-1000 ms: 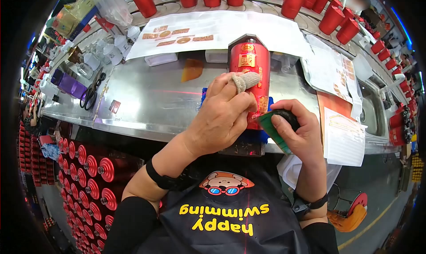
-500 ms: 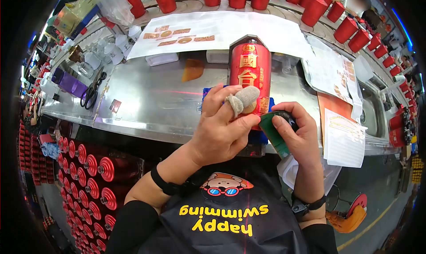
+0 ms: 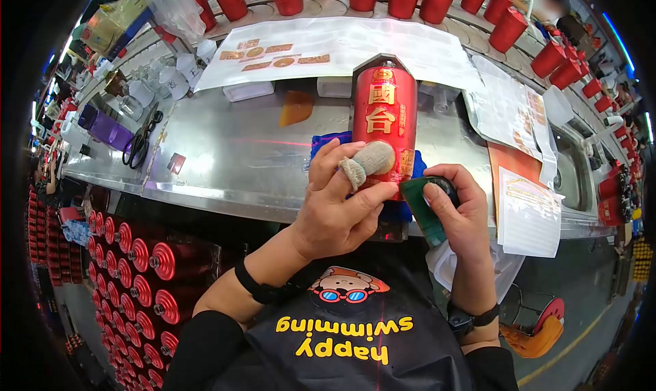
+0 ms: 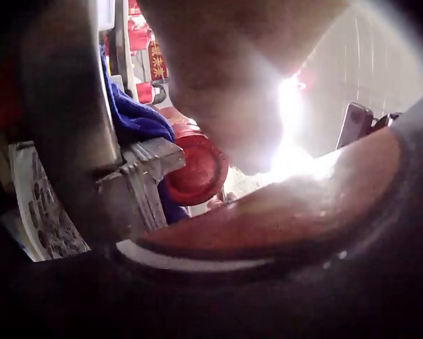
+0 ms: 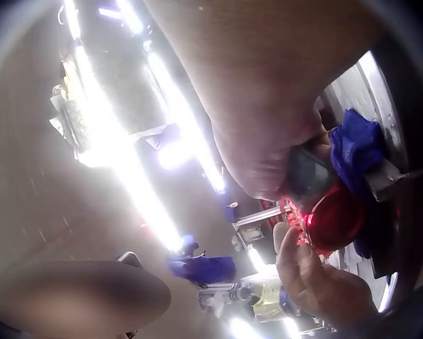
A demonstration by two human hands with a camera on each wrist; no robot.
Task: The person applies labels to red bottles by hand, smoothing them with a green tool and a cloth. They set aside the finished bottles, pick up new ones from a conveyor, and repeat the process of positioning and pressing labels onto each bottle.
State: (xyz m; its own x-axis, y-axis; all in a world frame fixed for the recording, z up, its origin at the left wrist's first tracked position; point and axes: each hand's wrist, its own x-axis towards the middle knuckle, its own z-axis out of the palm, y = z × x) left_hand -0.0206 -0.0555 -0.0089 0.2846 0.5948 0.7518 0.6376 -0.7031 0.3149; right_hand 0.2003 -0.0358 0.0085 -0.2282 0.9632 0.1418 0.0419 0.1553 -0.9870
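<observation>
A red bottle with gold characters lies tilted on the bench, its base towards the person. My left hand rests at its lower part. A grey cloth finger cover on one extended finger presses a round gold mark there; another fingertip touches near the base. My right hand grips a green scraper with a dark handle between thumb and fingers, its edge right beside the bottle's base. In the right wrist view, the round red base shows between the scraper and the left fingers.
Blue cloth lies under the bottle. White transfer sheets spread behind it, and more papers hang at the right edge. Red containers line a belt behind. Scissors, a purple bottle and an amber sheet are on the left.
My left hand has slid down the bottle towards its base, uncovering the large gold characters. The right hand with the scraper has moved only slightly. Red containers on the belt have shifted right.
</observation>
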